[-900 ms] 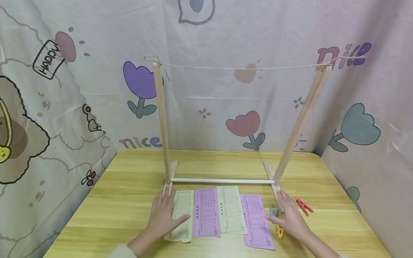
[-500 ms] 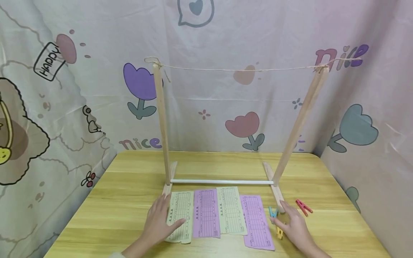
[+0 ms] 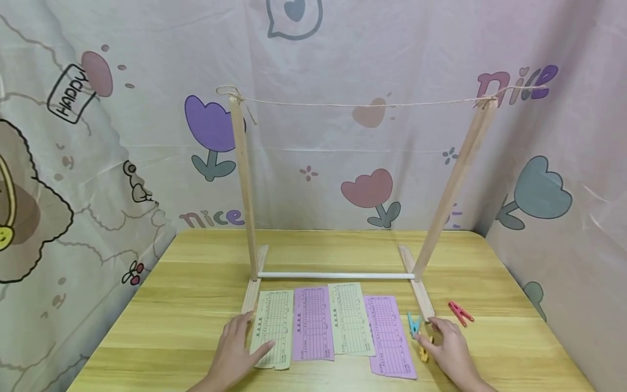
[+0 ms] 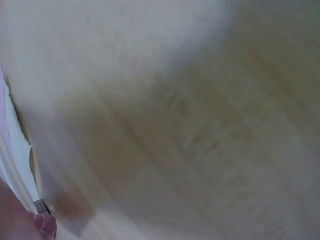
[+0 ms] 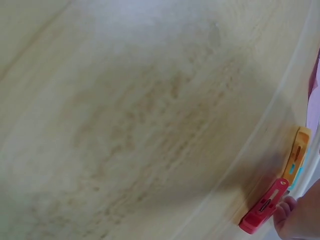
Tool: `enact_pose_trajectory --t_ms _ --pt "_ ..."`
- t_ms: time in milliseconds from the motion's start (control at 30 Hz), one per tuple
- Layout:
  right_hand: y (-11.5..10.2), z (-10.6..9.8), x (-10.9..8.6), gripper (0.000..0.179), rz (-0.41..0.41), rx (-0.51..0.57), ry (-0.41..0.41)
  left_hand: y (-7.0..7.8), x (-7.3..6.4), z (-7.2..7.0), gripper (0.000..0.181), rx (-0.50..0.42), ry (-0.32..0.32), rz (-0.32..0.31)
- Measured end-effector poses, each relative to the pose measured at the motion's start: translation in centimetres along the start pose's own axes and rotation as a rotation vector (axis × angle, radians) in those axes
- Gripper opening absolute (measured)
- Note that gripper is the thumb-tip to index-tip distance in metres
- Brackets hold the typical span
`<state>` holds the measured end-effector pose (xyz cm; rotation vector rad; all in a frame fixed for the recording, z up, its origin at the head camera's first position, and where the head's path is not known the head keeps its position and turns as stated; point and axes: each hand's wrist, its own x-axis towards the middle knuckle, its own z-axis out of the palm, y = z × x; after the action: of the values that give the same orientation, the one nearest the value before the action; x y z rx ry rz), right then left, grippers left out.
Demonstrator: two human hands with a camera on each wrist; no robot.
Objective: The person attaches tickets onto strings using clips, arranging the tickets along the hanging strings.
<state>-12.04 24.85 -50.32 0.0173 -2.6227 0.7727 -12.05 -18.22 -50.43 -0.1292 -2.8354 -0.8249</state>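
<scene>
Left hand (image 3: 234, 349) and right hand (image 3: 449, 349) apart, fingers loose, gripping nothing, near the pale wooden string-topped frame (image 3: 336, 275) on the wood-grained surface (image 3: 171, 305). Risk: sliding inward could drag the leftmost pale-green paper slip (image 3: 275, 321) or knock the yellow plastic clothespin (image 3: 423, 354).

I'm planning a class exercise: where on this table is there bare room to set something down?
Bare table shows behind the white rod, left of the left wooden post, and right of the red clip. Crowded in front of the rod: four paper slips, blue clip, yellow clip, left hand and right hand.
</scene>
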Motion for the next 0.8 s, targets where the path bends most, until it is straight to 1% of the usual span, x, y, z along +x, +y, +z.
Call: enact_pose_trajectory --t_ms 100,200,333,500,633,800 --pt "0.0 -0.1 0.0 0.045 0.013 -0.018 -0.027 0.0 -0.2 0.0 0.082 -0.001 -0.005 -0.013" --pt "0.1 -0.2 0.0 0.042 0.004 -0.022 -0.036 0.0 -0.3 0.1 0.079 0.001 0.006 -0.008" --pt "0.3 -0.2 0.1 0.039 -0.001 -0.026 -0.051 0.0 -0.5 0.4 0.075 -0.008 0.019 -0.022" --pt "0.4 -0.3 0.3 0.038 0.018 -0.039 -0.103 0.3 -0.5 0.5 0.073 -0.026 -0.010 -0.079" --pt "0.4 -0.2 0.4 0.035 0.019 -0.051 -0.127 0.7 -0.5 0.5 0.072 -0.070 -0.032 -0.132" --pt "0.3 -0.1 0.5 0.029 -0.004 -0.067 -0.129 1.1 -0.3 0.6 0.072 -0.128 -0.026 -0.157"
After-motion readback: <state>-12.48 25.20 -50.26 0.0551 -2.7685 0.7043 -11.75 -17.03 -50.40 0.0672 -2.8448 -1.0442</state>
